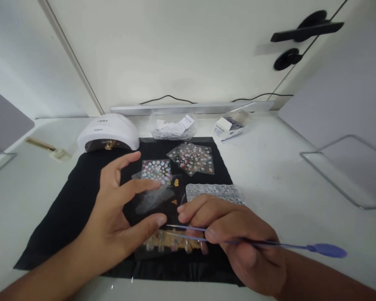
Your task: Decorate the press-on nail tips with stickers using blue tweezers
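Note:
My left hand hovers over the black cloth, fingers curved and spread, with nothing between thumb and forefinger. A clear sticker sheet with a few gold-coloured pieces lies beneath its forefinger, partly hidden. My right hand grips purple tweezers; their two thin tips point left toward my left thumb and stand slightly apart. I cannot make out anything between the tips. Below them, a row of clear, glittery nail tips rests on a tan strip. A clear rhinestone case is partly covered by my right hand.
A white nail lamp stands at the back left, beside a gold-handled brush. Behind the black cloth are a clear tub of white packets and an opened small box. More sticker sheets overlap on the cloth.

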`<state>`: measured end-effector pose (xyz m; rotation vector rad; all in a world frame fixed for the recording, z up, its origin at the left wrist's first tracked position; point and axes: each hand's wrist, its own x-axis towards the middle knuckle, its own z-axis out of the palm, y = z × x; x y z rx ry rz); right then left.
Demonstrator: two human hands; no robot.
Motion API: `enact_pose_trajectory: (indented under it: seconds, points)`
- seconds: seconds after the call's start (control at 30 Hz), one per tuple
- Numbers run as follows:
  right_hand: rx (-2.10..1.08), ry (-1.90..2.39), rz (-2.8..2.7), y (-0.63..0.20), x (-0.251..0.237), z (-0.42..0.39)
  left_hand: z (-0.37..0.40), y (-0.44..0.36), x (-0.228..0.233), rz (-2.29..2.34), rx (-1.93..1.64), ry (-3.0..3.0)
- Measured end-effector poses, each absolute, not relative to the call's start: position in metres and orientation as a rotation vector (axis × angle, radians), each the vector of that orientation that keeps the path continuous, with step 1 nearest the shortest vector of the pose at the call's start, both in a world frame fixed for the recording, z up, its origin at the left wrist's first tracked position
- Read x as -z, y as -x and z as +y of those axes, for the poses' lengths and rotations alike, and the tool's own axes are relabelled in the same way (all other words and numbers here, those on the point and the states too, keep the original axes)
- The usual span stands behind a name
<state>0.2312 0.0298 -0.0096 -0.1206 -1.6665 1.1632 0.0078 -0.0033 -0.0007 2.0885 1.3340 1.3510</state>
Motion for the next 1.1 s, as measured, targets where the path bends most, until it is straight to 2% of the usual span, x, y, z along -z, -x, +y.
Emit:
enact_pose_trajectory:
  seconds: [0.13,0.43,0.83,1.1]
  points:
    - [-1.235,0.135,-1.65,-0.229,0.01,0.027,-0.003,0.0,-0.007,1.277,-1.187,-2.267]
    - [-1.395,0.146,-1.637,-0.229,0.004,0.024,-0.002,0.01,-0.011,1.052,-0.973,-1.997]
    - [-1.312,0.124,-1.784,-0.233,0.005,0.02,-0.003,-0.001,-0.014,0.978,-1.025,-1.757]
    - [-1.256,0.303,-1.57,-0.228,0.006,0.011,-0.004,0.0,-0.014,0.921,-1.022,-1.724]
